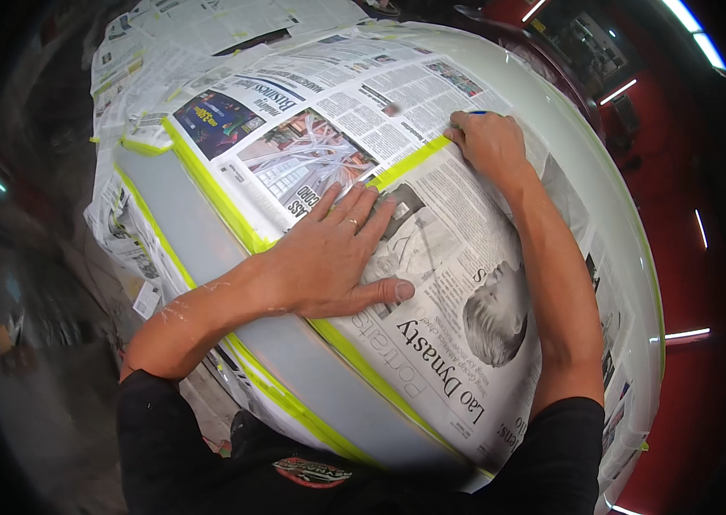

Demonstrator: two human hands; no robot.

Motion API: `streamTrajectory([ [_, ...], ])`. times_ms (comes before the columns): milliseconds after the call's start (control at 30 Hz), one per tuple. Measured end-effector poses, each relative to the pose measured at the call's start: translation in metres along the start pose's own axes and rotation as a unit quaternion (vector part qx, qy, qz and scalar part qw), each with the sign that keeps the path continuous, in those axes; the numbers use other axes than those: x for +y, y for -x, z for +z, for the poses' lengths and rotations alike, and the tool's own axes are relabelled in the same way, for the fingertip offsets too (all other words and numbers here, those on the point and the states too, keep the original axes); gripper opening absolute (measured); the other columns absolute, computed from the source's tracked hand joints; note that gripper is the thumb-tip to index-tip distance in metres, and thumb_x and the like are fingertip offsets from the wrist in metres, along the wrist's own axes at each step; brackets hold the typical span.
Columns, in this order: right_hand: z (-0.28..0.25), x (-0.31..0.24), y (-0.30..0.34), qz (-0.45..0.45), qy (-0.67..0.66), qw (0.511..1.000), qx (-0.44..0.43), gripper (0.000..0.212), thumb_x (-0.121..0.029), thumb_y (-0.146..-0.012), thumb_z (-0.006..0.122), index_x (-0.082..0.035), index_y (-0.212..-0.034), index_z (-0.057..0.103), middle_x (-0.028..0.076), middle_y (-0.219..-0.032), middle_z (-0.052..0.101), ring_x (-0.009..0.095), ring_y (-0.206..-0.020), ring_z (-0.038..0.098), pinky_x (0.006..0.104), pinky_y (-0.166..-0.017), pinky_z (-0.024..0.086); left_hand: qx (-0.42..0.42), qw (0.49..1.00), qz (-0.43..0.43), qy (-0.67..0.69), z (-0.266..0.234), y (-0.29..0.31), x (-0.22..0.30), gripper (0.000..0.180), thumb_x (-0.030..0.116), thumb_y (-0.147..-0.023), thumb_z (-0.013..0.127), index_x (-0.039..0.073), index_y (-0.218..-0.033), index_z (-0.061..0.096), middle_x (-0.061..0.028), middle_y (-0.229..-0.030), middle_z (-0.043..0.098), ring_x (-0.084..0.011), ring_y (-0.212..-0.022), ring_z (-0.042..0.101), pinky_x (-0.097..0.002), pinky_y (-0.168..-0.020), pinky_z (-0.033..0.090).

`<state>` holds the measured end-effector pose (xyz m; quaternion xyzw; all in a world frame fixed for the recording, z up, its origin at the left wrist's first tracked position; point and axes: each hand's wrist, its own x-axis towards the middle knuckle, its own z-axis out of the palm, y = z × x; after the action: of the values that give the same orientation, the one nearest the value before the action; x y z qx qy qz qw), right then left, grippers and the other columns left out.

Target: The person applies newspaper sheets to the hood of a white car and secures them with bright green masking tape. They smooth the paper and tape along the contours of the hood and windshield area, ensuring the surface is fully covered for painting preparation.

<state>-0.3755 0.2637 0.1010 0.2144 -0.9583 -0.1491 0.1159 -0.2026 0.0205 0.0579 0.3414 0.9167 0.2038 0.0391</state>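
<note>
My left hand (328, 253) lies flat on a newspaper sheet (444, 257) with its fingers spread, the fingertips beside a seam between two sheets. Along that seam runs a strip of yellow-green masking tape (414, 163), leading up to my right hand (496, 150). The right hand's fingers are closed on the tape at the strip's far end. A bit of blue shows under them; whether it is the roll's core I cannot tell. The newspaper covers a broad, curved, pale car panel (612, 184). More masking tape (217, 197) edges the paper on the left.
A bare grey strip of bodywork (195, 227) runs between two taped edges at the left. More newspaper (144, 86) covers the surfaces at far left. To the right is a dark red surface (698, 283) with bright light streaks. A shadowed floor (45, 283) lies left.
</note>
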Motion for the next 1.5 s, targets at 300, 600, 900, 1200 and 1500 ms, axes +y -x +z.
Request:
streamTrajectory([
  [300, -0.004, 0.006, -0.002, 0.082, -0.033, 0.996, 0.001, 0.041, -0.042, -0.088, 0.068, -0.006, -0.107, 0.067, 0.018, -0.087, 0.073, 0.033, -0.084, 0.073, 0.0461, -0.075, 0.055, 0.013, 1.000, 0.010, -0.009, 0.014, -0.163, -0.010, 0.106, 0.074, -0.095, 0.023, -0.016, -0.149, 0.017, -0.0366, -0.156, 0.018, -0.0439, -0.150, 0.012, -0.0510, -0.123, 0.011],
  [600, 0.002, 0.033, 0.039, -0.020, -0.156, 0.986, 0.057, 0.039, -0.030, -0.095, 0.057, -0.013, -0.130, 0.053, 0.018, -0.077, 0.069, 0.040, -0.074, 0.067, 0.0516, -0.070, 0.051, 0.020, 0.997, -0.018, -0.073, 0.019, -0.165, -0.003, 0.114, 0.080, -0.089, 0.031, -0.017, -0.147, 0.022, -0.0342, -0.155, 0.022, -0.0411, -0.150, 0.015, -0.0495, -0.123, 0.010],
  [900, -0.002, 0.083, 0.019, -0.016, -0.021, 0.997, 0.067, 0.031, -0.028, -0.094, 0.062, -0.016, -0.123, 0.062, 0.013, -0.077, 0.071, 0.032, -0.072, 0.068, 0.0443, -0.073, 0.050, 0.046, 0.997, -0.007, -0.055, 0.024, -0.162, -0.002, 0.114, 0.080, -0.088, 0.032, -0.018, -0.146, 0.025, -0.0346, -0.154, 0.025, -0.0399, -0.150, 0.015, -0.0532, -0.122, 0.007],
  [1200, 0.027, 0.059, -0.031, 0.051, 0.024, 0.998, -0.002, 0.019, -0.033, -0.090, 0.065, -0.017, -0.093, 0.075, 0.011, -0.080, 0.073, 0.031, -0.079, 0.071, 0.0471, -0.078, 0.053, 0.067, 0.996, -0.007, -0.064, 0.030, -0.164, -0.006, 0.118, 0.083, -0.087, 0.030, -0.019, -0.146, 0.024, -0.0354, -0.154, 0.025, -0.0408, -0.150, 0.014, -0.0545, -0.122, 0.006],
  [1500, 0.048, 0.048, -0.028, 0.200, -0.146, 0.968, 0.047, 0.025, -0.036, -0.092, 0.063, -0.015, -0.102, 0.073, 0.017, -0.097, 0.073, 0.038, -0.093, 0.069, 0.0500, -0.079, 0.054, 0.065, 0.997, -0.038, -0.035, 0.028, -0.243, -0.026, 0.117, 0.083, -0.084, 0.035, -0.011, -0.152, 0.019, -0.0262, -0.160, 0.022, -0.0357, -0.151, 0.015, -0.0569, -0.121, 0.009],
])
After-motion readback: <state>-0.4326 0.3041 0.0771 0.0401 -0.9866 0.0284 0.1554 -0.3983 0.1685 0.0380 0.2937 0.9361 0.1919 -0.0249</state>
